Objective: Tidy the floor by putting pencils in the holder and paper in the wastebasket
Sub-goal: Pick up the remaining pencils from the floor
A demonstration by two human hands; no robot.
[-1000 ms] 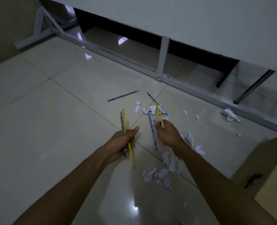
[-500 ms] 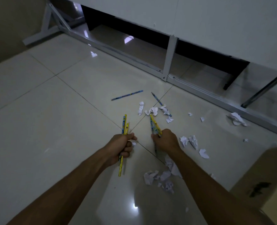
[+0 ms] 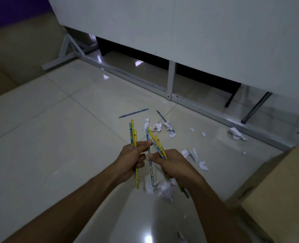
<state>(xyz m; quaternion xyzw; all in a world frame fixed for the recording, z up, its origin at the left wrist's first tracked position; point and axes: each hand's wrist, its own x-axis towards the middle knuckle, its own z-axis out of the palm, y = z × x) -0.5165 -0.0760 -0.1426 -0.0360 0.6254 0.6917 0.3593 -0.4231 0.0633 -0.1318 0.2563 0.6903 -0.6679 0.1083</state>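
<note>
My left hand [image 3: 131,158] grips a bundle of yellow and blue pencils [image 3: 133,135] that stick up from the fist. My right hand [image 3: 169,163] grips another bunch of pencils [image 3: 156,142], yellow and blue, crossing towards the left hand. Both hands hover close together above the tiled floor. Two blue pencils still lie on the tiles: one [image 3: 133,113] further ahead, another [image 3: 162,118] beside crumpled paper scraps [image 3: 156,127]. More paper bits lie at the right [image 3: 192,153] and below my hands [image 3: 164,188]. No holder or wastebasket is in view.
A white partition on a metal frame [image 3: 169,81] runs across the back. A larger paper wad [image 3: 236,134] lies near its base rail. A cardboard box [image 3: 278,186] stands at the right. A beige wall or box edge [image 3: 13,55] is at the left.
Both hands have risen from the floor and come together, each carrying its pencils. The right hand picked up the pencils it was reaching for. The camera has tilted up.
</note>
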